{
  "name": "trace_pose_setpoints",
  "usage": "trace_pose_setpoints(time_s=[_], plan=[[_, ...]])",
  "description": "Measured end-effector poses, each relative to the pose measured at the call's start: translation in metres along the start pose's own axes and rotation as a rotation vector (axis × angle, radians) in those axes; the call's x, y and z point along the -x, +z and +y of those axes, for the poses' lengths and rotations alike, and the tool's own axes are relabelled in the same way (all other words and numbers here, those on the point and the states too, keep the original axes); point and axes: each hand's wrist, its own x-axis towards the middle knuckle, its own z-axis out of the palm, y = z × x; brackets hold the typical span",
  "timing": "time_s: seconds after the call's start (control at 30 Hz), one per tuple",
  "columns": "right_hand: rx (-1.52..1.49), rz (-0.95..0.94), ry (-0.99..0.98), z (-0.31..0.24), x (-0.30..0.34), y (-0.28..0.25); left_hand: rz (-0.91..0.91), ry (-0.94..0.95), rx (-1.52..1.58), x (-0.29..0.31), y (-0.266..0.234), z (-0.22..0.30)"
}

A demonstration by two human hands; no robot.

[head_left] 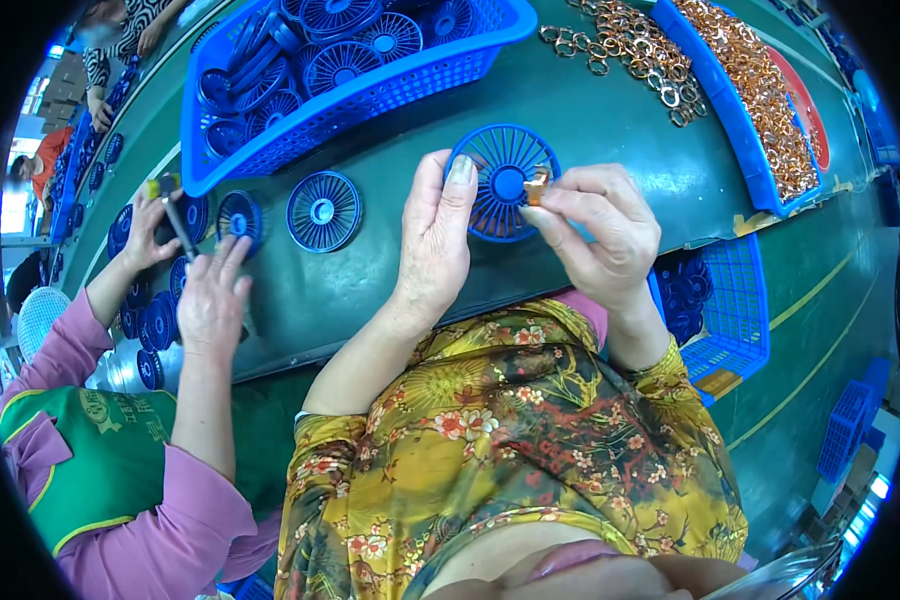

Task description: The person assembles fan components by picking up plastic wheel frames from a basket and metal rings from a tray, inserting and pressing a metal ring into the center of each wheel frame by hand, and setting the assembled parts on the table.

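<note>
My left hand (436,238) grips a round blue fan grille (508,183) at its left rim, thumb lying across the front. The grille is held upright above the green table, its spokes and solid hub facing me. Between the thumb and fingers of my right hand (610,232) is a shiny copper-coloured ring-like clip (538,184), right at the grille's right side. Whether the clip touches the grille I cannot tell. Another blue grille (323,211) lies flat on the table to the left of my hands.
A blue basket (360,105) full of grilles stands at the back. Loose copper rings (660,75) lie beside a blue tray (735,130) heaped with more, a red dish (808,110) behind it. At left, a co-worker's hands (210,300) handle grilles and a hammer-like tool (180,220).
</note>
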Motion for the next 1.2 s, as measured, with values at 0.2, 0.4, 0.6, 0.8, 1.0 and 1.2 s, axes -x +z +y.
trace_pose_setpoints(time_s=[0.2, 0.4, 0.6, 0.8, 1.0, 1.2], plan=[[0.153, -0.14, 0.015, -0.005, -0.004, 0.016, -0.013, 0.109, -0.162, 0.009, 0.006, 0.002], [0.224, -0.179, 0.154, -0.007, 0.001, 0.019, -0.006, 0.256, -0.38, 0.009, 0.006, 0.002], [0.205, -0.236, -0.025, 0.001, -0.006, -0.002, -0.277, -0.165, 0.201, 0.005, -0.005, 0.018], [0.042, -0.359, -0.078, 0.01, -0.009, -0.017, -0.316, -0.182, 0.213, 0.01, 0.003, 0.013], [-0.441, -0.222, 0.365, 0.004, 0.005, -0.007, -0.278, -0.075, 0.132, 0.008, 0.007, 0.009], [-0.843, -0.25, 0.645, 0.012, 0.011, -0.006, -0.219, 0.14, -0.168, 0.012, 0.006, -0.005]])
